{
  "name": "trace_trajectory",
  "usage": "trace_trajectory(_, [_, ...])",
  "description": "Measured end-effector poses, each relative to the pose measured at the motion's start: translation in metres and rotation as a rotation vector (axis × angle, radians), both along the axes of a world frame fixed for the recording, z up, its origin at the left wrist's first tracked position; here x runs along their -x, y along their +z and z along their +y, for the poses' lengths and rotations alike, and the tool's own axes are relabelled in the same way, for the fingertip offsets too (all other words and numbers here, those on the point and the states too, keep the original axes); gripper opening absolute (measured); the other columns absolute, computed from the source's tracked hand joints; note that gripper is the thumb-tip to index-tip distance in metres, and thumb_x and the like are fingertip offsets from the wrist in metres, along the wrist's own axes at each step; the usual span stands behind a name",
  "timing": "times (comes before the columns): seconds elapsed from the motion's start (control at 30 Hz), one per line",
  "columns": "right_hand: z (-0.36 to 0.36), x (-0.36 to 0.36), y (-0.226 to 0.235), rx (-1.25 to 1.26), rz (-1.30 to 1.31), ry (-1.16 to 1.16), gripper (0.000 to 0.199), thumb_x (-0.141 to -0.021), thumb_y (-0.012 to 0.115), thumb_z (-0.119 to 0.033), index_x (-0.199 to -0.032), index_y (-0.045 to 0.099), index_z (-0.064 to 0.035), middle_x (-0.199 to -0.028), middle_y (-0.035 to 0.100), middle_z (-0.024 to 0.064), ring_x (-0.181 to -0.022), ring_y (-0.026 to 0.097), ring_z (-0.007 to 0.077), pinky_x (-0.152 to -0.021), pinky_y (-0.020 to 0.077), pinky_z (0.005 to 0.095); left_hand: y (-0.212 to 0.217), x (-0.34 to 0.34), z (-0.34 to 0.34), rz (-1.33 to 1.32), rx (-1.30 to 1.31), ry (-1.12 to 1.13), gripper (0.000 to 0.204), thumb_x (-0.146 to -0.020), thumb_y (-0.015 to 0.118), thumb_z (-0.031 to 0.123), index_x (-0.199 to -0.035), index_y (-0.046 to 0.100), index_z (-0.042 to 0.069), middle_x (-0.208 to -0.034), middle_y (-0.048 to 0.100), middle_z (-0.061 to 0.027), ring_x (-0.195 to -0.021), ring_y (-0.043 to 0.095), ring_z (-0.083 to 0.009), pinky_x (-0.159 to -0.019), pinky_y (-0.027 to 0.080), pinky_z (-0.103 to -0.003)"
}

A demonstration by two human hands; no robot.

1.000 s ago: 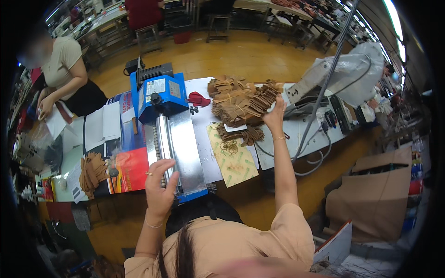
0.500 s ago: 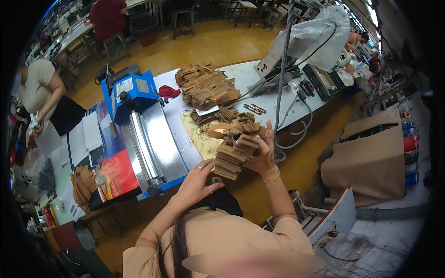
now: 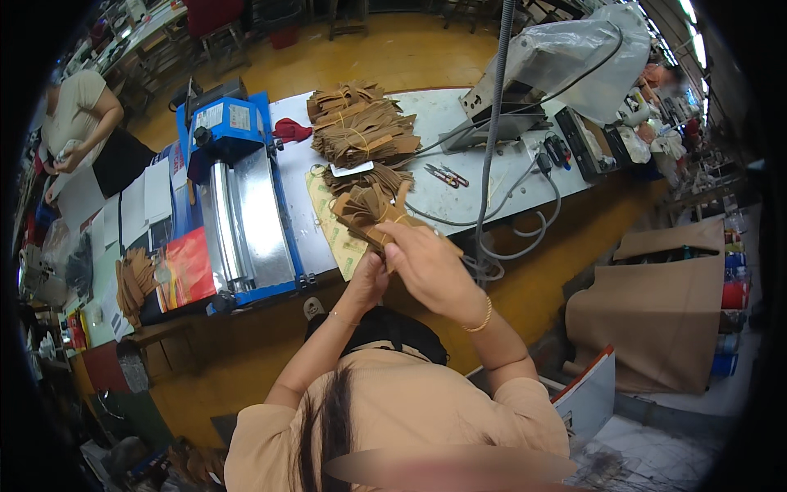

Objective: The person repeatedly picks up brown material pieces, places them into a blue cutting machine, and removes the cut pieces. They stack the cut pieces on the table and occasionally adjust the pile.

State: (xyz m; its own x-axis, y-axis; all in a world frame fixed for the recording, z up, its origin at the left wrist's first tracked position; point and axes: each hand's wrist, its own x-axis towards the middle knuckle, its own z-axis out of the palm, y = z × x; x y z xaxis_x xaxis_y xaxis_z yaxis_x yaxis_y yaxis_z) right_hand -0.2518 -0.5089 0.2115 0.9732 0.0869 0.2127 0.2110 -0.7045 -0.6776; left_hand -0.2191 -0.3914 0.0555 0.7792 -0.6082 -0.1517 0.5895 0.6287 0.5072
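Note:
A fanned bundle of brown leather strips is held up in front of me at the near edge of the table. My left hand is closed around its lower end, with the thumb pointing up. From the right, my right hand lies across the bundle, fingers bent onto it; its fingertips are partly hidden. Just beyond, more tied bundles of brown strips are heaped on the white table. A white card lies among them, and yellowish patterned paper sits under the held bundle.
A blue machine with a shiny metal roller stands on the left. Thread snips and a grey cable lie to the right, near a vertical flexible conduit. More brown strips rest at far left. A person works beyond them.
The bundle has tilted and fanned out, moving slightly left and away from me. My left hand has come up onto its lower end, and my right hand has swung across its near side.

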Motion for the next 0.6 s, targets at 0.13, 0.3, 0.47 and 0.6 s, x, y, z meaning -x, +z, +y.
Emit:
trace_trajectory(0.13, [-0.03, -0.003, 0.01, -0.437, 0.346, 0.034, 0.018, -0.092, 0.055, -0.01, -0.105, 0.063, -0.0027, -0.086, 0.064, 0.0155, -0.075, 0.063, 0.0322, -0.07, 0.0501, 0.038, 0.011, -0.012, 0.004, 0.043, -0.04, -0.279, 0.061, -0.089, 0.061, 0.046, -0.132, 0.047, 0.005, -0.12, 0.06, -0.0091, -0.109, 0.059, -0.0187, -0.095, 0.049, -0.034])
trace_trajectory(0.3, [-0.05, -0.013, -0.025, -0.029, -0.103, -0.04, 0.012, -0.083, 0.065, -0.003, -0.094, 0.067, -0.0006, -0.089, 0.065, 0.0121, -0.079, 0.064, 0.0274, -0.071, 0.0518, 0.0329, 0.014, -0.012, 0.009, 0.169, -0.154, -0.266, 0.052, -0.09, 0.059, 0.038, -0.128, 0.049, 0.004, -0.116, 0.062, -0.0097, -0.105, 0.062, -0.019, -0.092, 0.051, -0.035])
trace_trajectory(0.47, [-0.048, -0.013, -0.057, 0.135, -0.138, 0.07, 0.016, -0.079, 0.064, -0.003, -0.095, 0.067, 0.0005, -0.093, 0.065, 0.0113, -0.082, 0.065, 0.0277, -0.072, 0.0532, 0.0348, 0.006, -0.015, 0.022, 0.308, -0.183, -0.264, 0.05, -0.088, 0.064, 0.032, -0.126, 0.05, 0.003, -0.116, 0.062, -0.0099, -0.104, 0.062, -0.0197, -0.091, 0.052, -0.036])
trace_trajectory(0.6, [-0.045, -0.011, -0.063, 0.313, -0.206, 0.191, 0.021, -0.075, 0.06, -0.004, -0.095, 0.065, 0.0031, -0.093, 0.062, 0.0121, -0.082, 0.064, 0.0257, -0.072, 0.0538, 0.0332, 0.003, -0.017, 0.024, 0.414, -0.113, -0.225, 0.049, -0.088, 0.068, 0.029, -0.126, 0.05, 0.003, -0.115, 0.062, -0.0098, -0.104, 0.062, -0.019, -0.089, 0.053, -0.034])
